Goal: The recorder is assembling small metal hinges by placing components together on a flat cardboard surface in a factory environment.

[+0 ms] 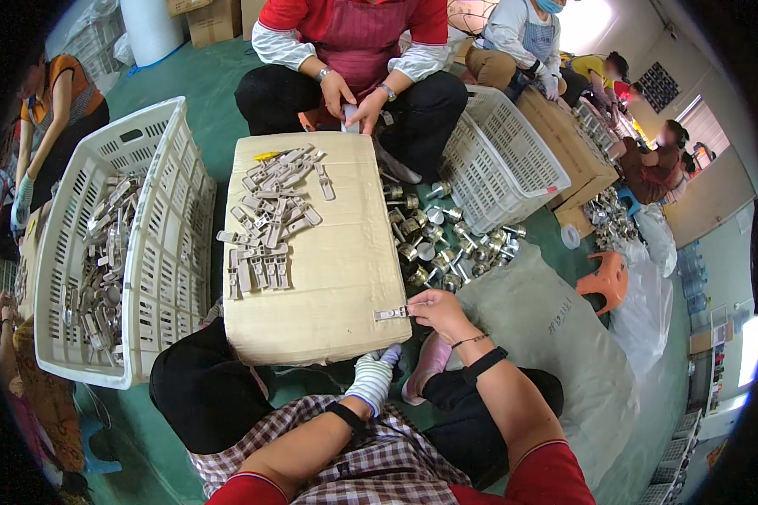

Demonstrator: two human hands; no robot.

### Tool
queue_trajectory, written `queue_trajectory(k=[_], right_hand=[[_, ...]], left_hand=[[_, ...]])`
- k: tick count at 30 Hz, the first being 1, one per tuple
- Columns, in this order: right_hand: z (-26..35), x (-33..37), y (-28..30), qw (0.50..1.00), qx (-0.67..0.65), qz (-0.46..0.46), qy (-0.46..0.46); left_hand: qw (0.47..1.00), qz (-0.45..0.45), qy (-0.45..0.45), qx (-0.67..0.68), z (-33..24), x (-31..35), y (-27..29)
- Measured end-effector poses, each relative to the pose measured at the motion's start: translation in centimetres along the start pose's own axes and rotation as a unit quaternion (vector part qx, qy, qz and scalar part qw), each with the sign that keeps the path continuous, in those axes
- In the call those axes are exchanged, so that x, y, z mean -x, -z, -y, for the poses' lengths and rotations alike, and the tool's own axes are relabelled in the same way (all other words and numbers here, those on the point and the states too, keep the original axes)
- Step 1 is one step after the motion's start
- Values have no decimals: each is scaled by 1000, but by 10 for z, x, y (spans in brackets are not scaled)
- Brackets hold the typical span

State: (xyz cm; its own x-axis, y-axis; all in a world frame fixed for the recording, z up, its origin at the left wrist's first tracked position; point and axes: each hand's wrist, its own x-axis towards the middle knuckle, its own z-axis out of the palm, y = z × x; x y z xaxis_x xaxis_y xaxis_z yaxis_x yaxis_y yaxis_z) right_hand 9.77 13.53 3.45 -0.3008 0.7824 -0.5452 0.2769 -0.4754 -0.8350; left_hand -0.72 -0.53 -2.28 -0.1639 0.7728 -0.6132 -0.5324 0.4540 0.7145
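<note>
Your right hand [436,311] pinched grey clip [390,314] over cream slab [328,252]; gloved left hand [370,380] by near edge, grip unclear.

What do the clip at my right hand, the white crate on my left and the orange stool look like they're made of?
Clip: probably matte plastic, from its flat pale gray; any metal is too small to confirm.
Crate: likely smooth molded plastic, its white walls regularly slotted.
Stool: seemingly smooth molded plastic, uniformly orange with rounded edges.

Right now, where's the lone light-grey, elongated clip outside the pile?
In the head view, the light-grey, elongated clip is at the lower right edge of the cream rectangular work surface, at your right hand.
</note>
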Motion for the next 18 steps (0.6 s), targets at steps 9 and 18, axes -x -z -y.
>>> queue_trajectory(k=[9,18], right_hand=[[-15,-11,3,992,86,-18,94],[-18,-18,9,988,133,-2,72]], left_hand=[[999,3,-38,-19,0,2,-1],[999,30,40,-18,-28,18,-1]])
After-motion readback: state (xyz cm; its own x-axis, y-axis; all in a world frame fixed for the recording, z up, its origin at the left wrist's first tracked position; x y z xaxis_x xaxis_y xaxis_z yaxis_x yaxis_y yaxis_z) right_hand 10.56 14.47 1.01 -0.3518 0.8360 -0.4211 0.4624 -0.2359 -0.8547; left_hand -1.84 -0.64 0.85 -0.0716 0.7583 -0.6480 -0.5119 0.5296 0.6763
